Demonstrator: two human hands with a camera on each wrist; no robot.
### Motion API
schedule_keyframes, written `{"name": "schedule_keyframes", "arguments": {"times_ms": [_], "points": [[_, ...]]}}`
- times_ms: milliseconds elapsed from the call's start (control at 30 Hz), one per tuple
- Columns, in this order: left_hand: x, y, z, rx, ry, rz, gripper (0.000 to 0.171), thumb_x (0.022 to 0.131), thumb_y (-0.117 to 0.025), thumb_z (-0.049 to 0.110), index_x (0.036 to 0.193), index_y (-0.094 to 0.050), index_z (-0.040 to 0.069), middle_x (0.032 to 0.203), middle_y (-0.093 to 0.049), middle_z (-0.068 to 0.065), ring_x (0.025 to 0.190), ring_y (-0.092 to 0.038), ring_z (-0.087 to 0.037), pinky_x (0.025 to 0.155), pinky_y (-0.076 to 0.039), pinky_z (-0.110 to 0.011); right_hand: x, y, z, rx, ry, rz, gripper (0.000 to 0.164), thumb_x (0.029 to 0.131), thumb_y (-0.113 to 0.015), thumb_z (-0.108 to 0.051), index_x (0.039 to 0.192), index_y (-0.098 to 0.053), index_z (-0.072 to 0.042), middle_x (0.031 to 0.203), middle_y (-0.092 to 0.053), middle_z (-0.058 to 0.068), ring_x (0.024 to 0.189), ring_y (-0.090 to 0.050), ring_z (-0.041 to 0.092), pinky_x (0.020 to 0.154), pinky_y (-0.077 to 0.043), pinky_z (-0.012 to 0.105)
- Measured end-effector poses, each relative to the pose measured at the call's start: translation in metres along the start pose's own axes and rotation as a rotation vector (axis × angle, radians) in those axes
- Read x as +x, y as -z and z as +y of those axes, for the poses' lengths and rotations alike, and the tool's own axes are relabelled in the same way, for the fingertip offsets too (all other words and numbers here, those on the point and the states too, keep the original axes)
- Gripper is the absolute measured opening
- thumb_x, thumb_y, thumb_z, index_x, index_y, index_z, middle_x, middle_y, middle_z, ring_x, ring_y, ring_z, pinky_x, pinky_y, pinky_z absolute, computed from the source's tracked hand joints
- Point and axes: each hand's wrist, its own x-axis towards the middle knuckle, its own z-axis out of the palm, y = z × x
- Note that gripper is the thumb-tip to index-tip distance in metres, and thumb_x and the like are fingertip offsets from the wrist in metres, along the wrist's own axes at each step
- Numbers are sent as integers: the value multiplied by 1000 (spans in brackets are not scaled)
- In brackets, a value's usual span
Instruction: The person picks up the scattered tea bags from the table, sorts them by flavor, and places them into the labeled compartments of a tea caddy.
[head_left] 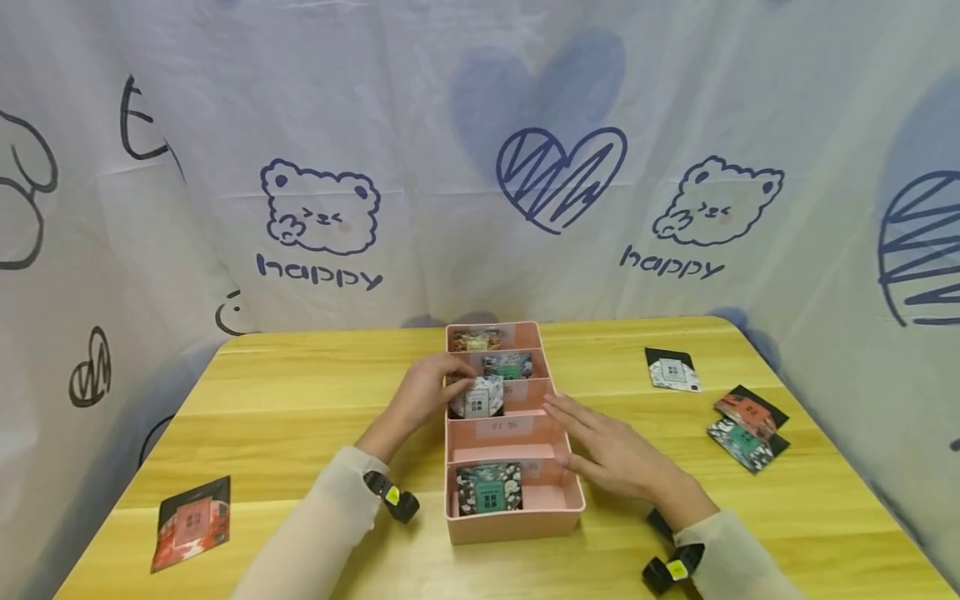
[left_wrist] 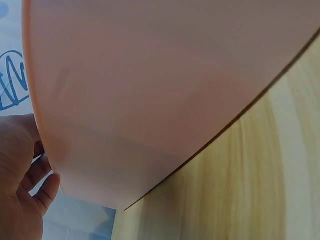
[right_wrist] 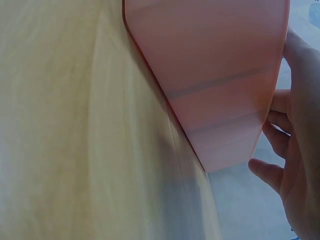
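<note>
A long pink divided box (head_left: 513, 527) stands on the table, split into several compartments in a row. My left hand (head_left: 427, 392) reaches over its left wall and pinches the top left corner of a white-and-grey tea sachet (head_left: 480, 398) in the middle compartment. In the left wrist view, the box wall (left_wrist: 135, 100) hides that sachet from the left hand (left_wrist: 20, 170). My right hand (head_left: 615, 450) rests its extended fingers on the right rim. The right wrist view shows this hand (right_wrist: 295, 140) beside the box's outer wall (right_wrist: 215, 60).
Other sachets lie in the box: a dark floral one (head_left: 489, 489) in front, a blue-green one (head_left: 508, 365) and an orange one (head_left: 477, 340) behind. On the table are a red sachet (head_left: 192, 523) at left, and a white one (head_left: 672, 370) and overlapping red (head_left: 750, 410) and green-labelled (head_left: 742, 444) ones at right.
</note>
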Motion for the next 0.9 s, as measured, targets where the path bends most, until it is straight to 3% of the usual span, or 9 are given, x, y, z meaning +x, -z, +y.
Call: {"name": "schedule_keyframes", "arguments": {"times_ms": [167,467,900], "points": [[-4,-2,0,19,-21,-5,6,87,-75,14,92,-77,14,90,-65,1,87,-60,-19,81,-52,-38,-1,-3,1,3,6,9,67,99,-53,-43,155,-30,-13,160,-26,5,141,-33,30,105,-40,53],[-6,-3,1,62,-61,-24,11,85,-78,15,95,-77,15,91,-66,2,87,-61,-17,82,-52,-36,-2,-4,0,5,-9,-11,66,100,-51,-44,155,-29,-13,161,-24,4,142,-31,28,107,-38,53],[-10,15,7,29,-33,-59,15,89,-74,23,103,-76,16,98,-69,4,90,-63,-15,85,-53,-37,-2,-3,1,-7,8,4,66,100,-51,-43,155,-29,-13,160,-25,6,141,-32,30,105,-40,53]]}}
